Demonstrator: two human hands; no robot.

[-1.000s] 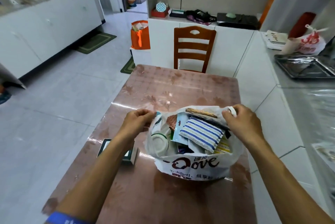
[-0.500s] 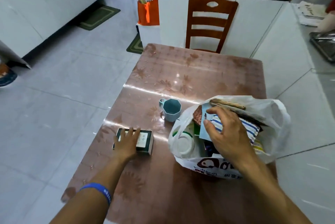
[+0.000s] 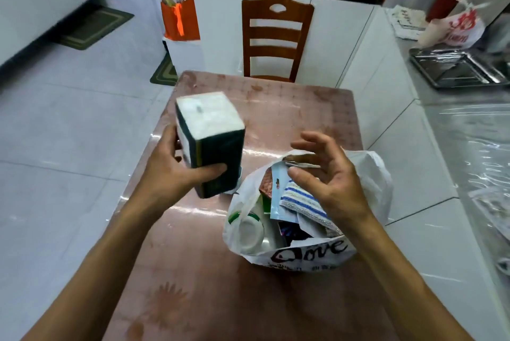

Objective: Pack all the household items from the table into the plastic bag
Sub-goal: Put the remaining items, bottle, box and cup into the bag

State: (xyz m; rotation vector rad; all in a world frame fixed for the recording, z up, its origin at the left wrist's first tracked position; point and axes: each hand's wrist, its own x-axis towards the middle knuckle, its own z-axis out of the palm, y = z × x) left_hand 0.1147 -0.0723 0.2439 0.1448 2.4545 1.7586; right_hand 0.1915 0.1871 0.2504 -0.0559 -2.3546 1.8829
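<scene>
Two hands are in view: the left hand (image 3: 168,167) and the right hand (image 3: 328,175). One dark green box (image 3: 211,142) with a white face is up off the one table (image 3: 276,109). One white plastic bag (image 3: 369,175) with printed lettering sits on that table. Inside it, one white round-lidded jar (image 3: 249,233), one blue-striped cloth (image 3: 302,200), one light blue flat packet (image 3: 277,200) and one reddish patterned packet (image 3: 266,183) can be counted; the other items deeper in are too jumbled to count. Beyond the table stands one wooden chair (image 3: 276,37). On the floor are one orange bag (image 3: 179,14) and two green mats, one on the left (image 3: 92,27) and one near the table's far corner (image 3: 164,73). On the counter to the right lie one metal tray (image 3: 452,67) and one more white plastic bag with red print (image 3: 455,29).
</scene>
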